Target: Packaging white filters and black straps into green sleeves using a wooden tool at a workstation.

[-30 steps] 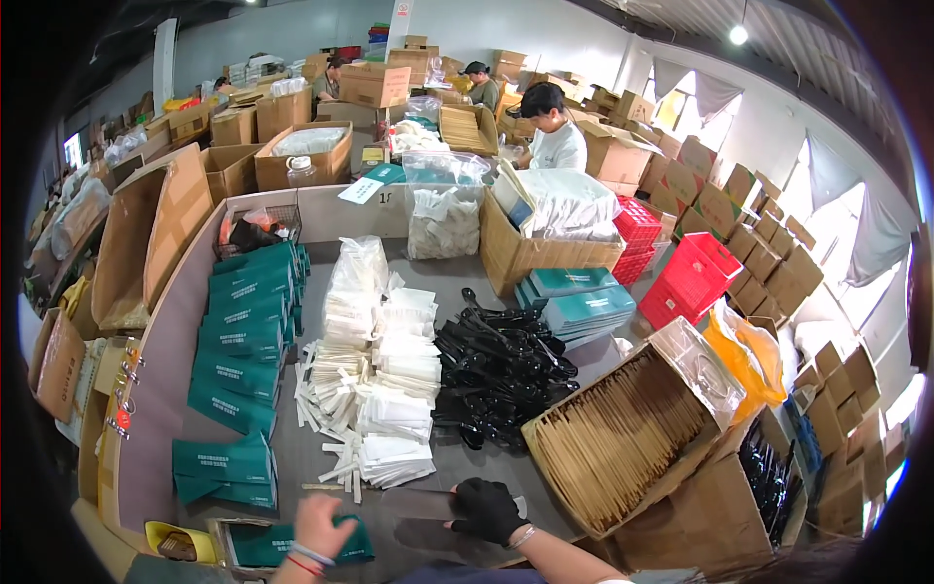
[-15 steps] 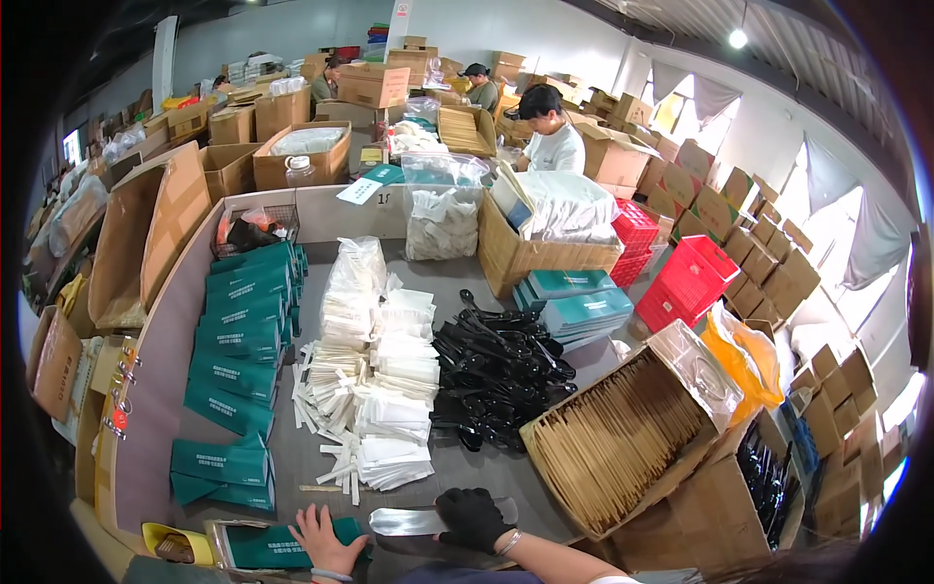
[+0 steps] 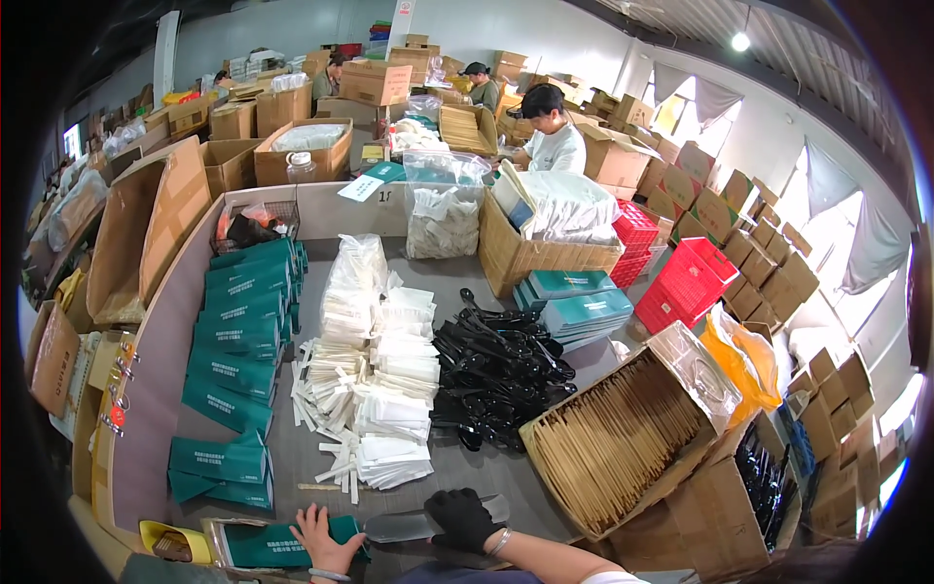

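Observation:
My left hand (image 3: 324, 541), bare and with fingers spread, lies on a green printed packet (image 3: 265, 545) at the front edge of the table. Just to its right, my black-gloved right hand (image 3: 464, 520) is closed over the middle of a long, shiny, greyish strip with a rounded end (image 3: 397, 527). The strip's left tip reaches the packet's right end. What the strip is made of I cannot tell. Beyond my hands lie a heap of white paper-wrapped packets (image 3: 394, 409) and a pile of black plastic spoons (image 3: 501, 375).
Stacked green packets (image 3: 233, 336) line the left table wall. On the right stand a carton of brown flat sleeves (image 3: 623, 443) and a carton of black utensils (image 3: 764, 487). Farther back are more green packets (image 3: 574, 302), a red crate (image 3: 686, 277) and a co-worker (image 3: 553, 136).
My right hand has shifted slightly left with the shiny strip, whose rounded tip is now closer to the green packet. My left hand stays nearly in place.

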Demonstrator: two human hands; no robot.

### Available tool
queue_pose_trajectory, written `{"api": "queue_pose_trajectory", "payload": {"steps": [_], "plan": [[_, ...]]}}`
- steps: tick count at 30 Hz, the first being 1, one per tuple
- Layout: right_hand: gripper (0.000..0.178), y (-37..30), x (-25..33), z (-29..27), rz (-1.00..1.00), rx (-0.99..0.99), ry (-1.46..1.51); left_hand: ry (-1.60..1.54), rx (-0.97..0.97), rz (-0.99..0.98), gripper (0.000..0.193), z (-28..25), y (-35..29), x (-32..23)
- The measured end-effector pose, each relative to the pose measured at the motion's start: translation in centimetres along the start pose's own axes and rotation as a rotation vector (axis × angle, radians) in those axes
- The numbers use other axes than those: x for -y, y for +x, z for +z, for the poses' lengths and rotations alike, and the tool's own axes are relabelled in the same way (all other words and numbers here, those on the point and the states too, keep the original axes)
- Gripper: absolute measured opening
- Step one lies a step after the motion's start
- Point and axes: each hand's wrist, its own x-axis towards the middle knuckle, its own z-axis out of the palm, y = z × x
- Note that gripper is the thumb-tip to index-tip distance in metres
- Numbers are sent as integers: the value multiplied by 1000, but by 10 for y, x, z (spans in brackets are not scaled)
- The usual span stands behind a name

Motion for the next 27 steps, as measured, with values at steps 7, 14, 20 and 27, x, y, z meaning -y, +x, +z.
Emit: {"api": "queue_pose_trajectory", "payload": {"steps": [7, 14, 20, 27], "plan": [[64, 0, 1, 14, -57, -17, 38, -17, 22, 6, 97, -7, -1, -7], [66, -3, 3, 21, -52, 32, 59, -28, 20, -5, 96, -1, -7, -3], [60, 50, 45, 90, -255, -104, 188, 156, 96, 109, 99, -11, -3, -1], [45, 31, 8, 21, -59, -451, 263, -23, -59, 279, 63, -29, 49, -28]]}}
